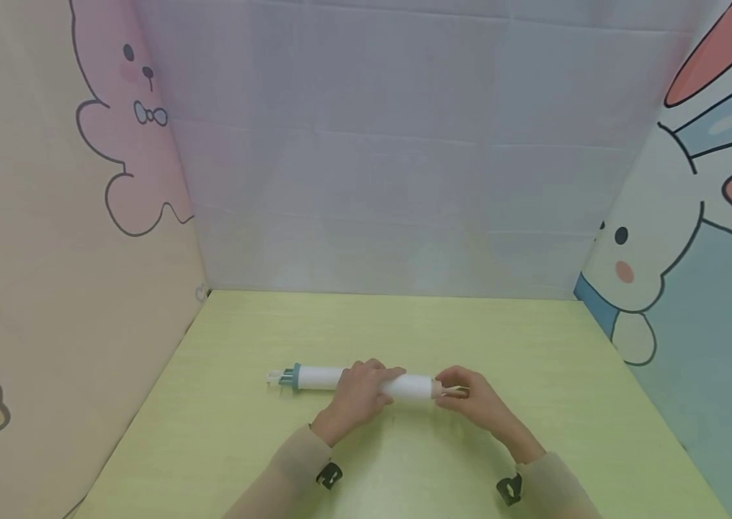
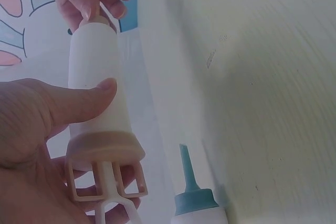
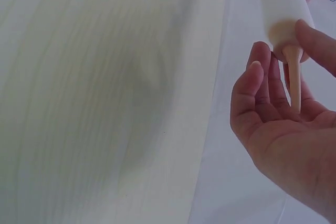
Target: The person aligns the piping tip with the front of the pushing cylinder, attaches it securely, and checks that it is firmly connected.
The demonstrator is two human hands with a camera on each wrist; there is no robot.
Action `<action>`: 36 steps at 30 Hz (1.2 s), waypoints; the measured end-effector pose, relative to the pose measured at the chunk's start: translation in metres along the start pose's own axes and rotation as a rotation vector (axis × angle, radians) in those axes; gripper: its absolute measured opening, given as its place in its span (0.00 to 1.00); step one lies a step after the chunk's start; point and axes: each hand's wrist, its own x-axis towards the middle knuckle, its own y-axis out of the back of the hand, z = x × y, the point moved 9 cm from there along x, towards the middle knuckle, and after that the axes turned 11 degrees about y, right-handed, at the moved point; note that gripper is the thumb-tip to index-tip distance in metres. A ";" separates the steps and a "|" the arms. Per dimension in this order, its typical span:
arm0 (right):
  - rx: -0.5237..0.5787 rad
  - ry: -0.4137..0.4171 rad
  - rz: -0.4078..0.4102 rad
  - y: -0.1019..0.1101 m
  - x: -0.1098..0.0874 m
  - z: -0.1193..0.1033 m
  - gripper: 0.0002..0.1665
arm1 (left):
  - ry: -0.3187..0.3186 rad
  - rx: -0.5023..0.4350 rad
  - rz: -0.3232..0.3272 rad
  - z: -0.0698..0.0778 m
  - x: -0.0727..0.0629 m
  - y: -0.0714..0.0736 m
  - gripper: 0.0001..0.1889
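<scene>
My left hand (image 1: 358,394) grips the barrel of a white syringe (image 2: 94,59), thumb across its side. A peach collar (image 2: 105,148) with open finger frames and a white plunger handle (image 2: 108,179) stick out at its rear. At the other end, my right hand (image 1: 478,398) pinches the peach cap (image 3: 286,43) between thumb and fingers; the long tapered nozzle (image 3: 295,82) points into the palm. A second syringe with a teal collar (image 1: 297,377) lies by the left hand, partly hidden by it in the head view. Its teal nozzle (image 2: 189,169) shows in the left wrist view.
A pale yellow-green table (image 1: 366,331) lies under both hands. Behind it hangs a white cloth wall (image 1: 379,180). Side walls carry a pink bear picture (image 1: 126,130) on the left and a rabbit picture (image 1: 638,259) on the right.
</scene>
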 end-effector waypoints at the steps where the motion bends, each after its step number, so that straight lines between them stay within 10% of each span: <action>1: -0.004 -0.009 -0.003 0.000 0.000 0.001 0.18 | 0.000 0.001 0.000 0.000 0.000 0.000 0.27; 22: 0.013 -0.106 0.013 0.002 -0.002 0.007 0.26 | 0.012 -0.013 -0.003 0.000 0.000 0.002 0.27; 36: 0.120 0.010 0.079 0.003 -0.002 -0.001 0.21 | 0.023 -0.023 -0.003 -0.002 0.001 0.000 0.27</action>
